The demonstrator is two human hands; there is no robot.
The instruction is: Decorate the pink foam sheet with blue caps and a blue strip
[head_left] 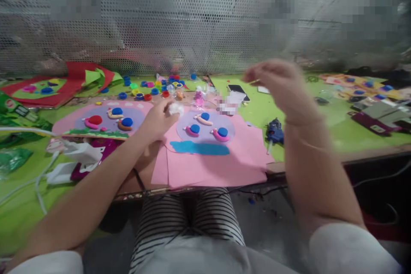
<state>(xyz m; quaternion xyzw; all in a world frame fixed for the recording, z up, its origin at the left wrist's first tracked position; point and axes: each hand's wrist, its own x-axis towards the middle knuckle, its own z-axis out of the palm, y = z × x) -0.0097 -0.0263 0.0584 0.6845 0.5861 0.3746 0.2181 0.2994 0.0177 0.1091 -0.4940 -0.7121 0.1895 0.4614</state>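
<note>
My left hand (159,120) rests at the top left corner of a pink sheet (212,165) and is closed round a small white wad (175,109). The sheet carries a lilac oval with three snails made of blue bottle caps (204,116) and a blue strip (199,148). My right hand (281,84) is raised above the table and blurred by motion. Its fingers pinch a thin pale stick (253,81).
A second snail picture (105,122) lies to the left, beside white plugs and cables (75,156). Loose coloured caps (154,87) lie at the back. A blue glue gun (274,133), a phone (239,91), red and green paper (80,79) and a mesh wall surround the work.
</note>
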